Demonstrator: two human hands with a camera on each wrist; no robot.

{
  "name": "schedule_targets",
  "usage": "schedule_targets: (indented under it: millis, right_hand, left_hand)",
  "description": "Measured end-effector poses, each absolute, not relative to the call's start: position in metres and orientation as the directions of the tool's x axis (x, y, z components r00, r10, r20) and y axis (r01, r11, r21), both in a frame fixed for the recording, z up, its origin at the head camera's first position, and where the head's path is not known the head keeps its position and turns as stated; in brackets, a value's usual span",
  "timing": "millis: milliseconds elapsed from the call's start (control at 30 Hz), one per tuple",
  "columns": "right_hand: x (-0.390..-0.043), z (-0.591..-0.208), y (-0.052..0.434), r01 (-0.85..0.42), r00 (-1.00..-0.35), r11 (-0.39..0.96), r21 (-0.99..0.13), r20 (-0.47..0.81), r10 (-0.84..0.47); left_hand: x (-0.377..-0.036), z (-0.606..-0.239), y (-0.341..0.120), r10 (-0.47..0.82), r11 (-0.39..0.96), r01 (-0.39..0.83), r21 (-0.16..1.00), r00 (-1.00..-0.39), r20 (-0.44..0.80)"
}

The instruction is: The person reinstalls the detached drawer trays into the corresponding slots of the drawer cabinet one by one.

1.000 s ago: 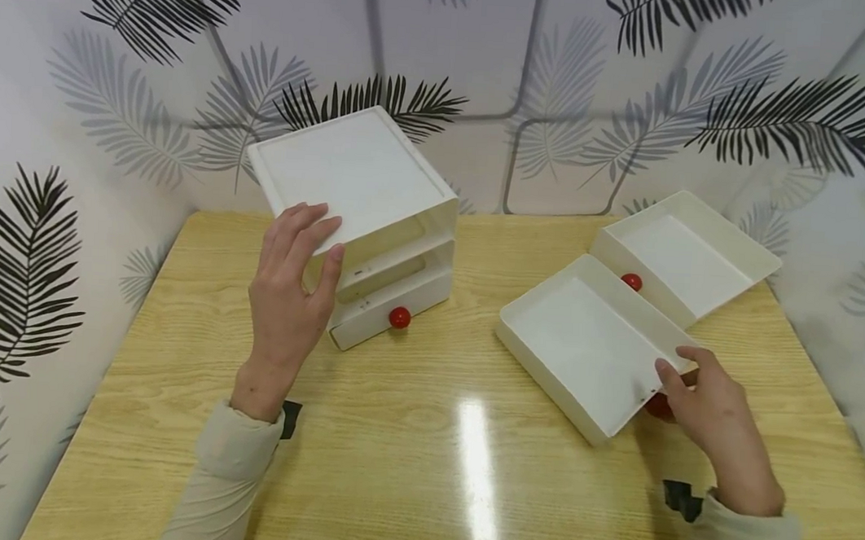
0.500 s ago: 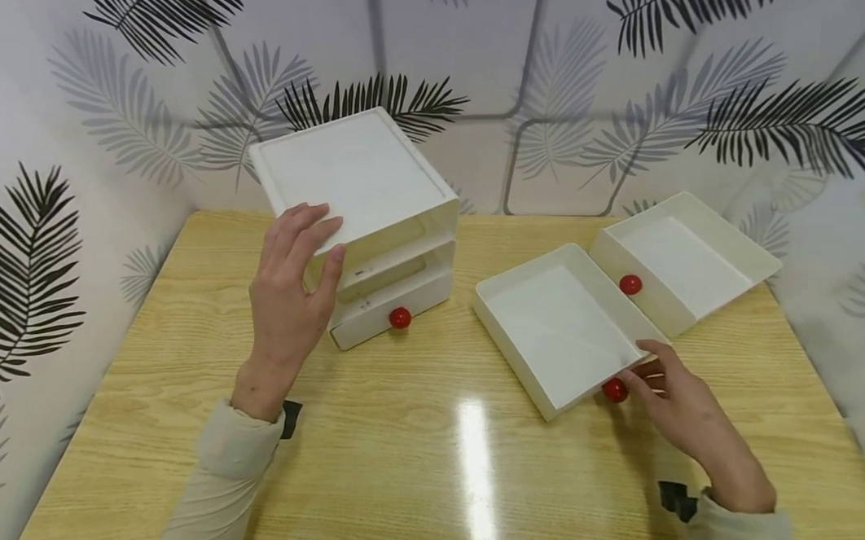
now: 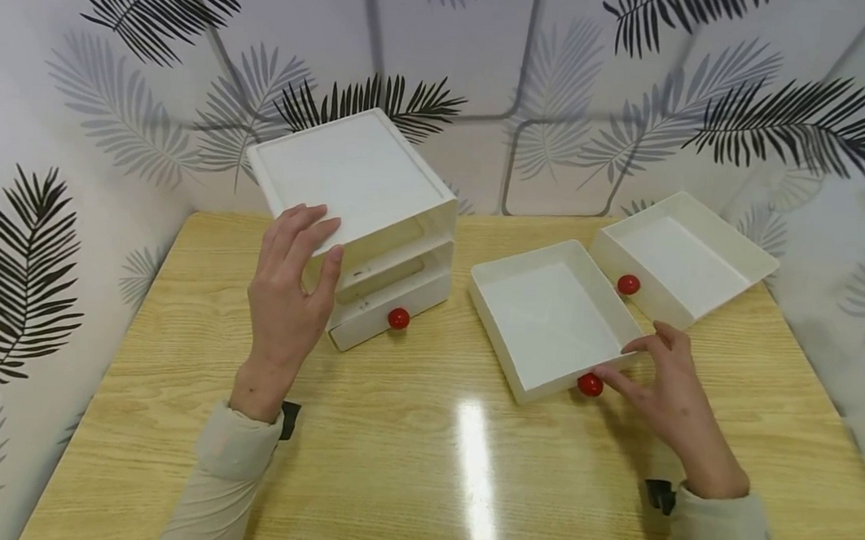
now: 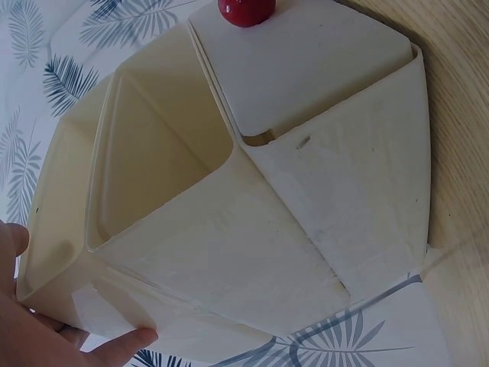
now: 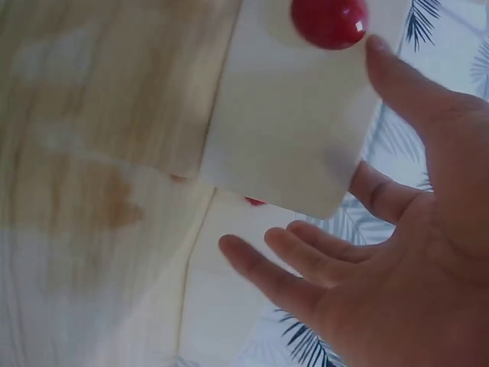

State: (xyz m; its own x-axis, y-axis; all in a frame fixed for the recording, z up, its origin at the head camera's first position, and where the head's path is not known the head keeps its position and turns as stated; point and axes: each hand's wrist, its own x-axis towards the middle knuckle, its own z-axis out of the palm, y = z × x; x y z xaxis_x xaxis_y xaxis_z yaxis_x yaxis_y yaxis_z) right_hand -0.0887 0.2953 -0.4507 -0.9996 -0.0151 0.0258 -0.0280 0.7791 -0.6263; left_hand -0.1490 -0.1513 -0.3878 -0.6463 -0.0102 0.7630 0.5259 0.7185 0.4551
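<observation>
A white drawer cabinet (image 3: 350,168) stands at the left with its top and middle slots empty; the bottom drawer (image 3: 359,330), with a red knob (image 3: 398,318), is in place. My left hand (image 3: 284,291) holds the cabinet's near left corner, fingers over the top and thumb at the front edge. In the left wrist view, a finger reaches onto the side panel (image 4: 229,260). My right hand (image 3: 678,401) pinches the front right corner of an empty white drawer (image 3: 555,317). The thumb is beside its red knob (image 3: 590,384), the index finger at the right wall.
Another empty white drawer (image 3: 686,255) lies at the back right, its red knob (image 3: 628,284) facing the held drawer. A wood-grain table (image 3: 393,464) bears everything. Leaf-patterned wall covering (image 3: 480,69) rises behind and at both sides.
The right hand has moved the pinched drawer left towards the cabinet and turned its front slightly. The left hand and cabinet have stayed where they were.
</observation>
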Motion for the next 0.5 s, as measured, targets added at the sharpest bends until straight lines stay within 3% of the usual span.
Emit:
schedule_targets:
  millis: [267, 500]
  right_hand:
    - [-0.098, -0.457, 0.28, -0.039, -0.998, 0.756, -0.654, -0.013, -0.063]
    - [-0.105, -0.463, 0.273, -0.162, -0.987, 0.728, -0.666, 0.097, -0.131]
  left_hand:
    - [-0.149, -0.389, -0.152, -0.01, 0.72, 0.523, 0.456, -0.649, 0.761]
    - [-0.149, -0.389, -0.152, -0.008, 0.716, 0.532, 0.451, -0.64, 0.768]
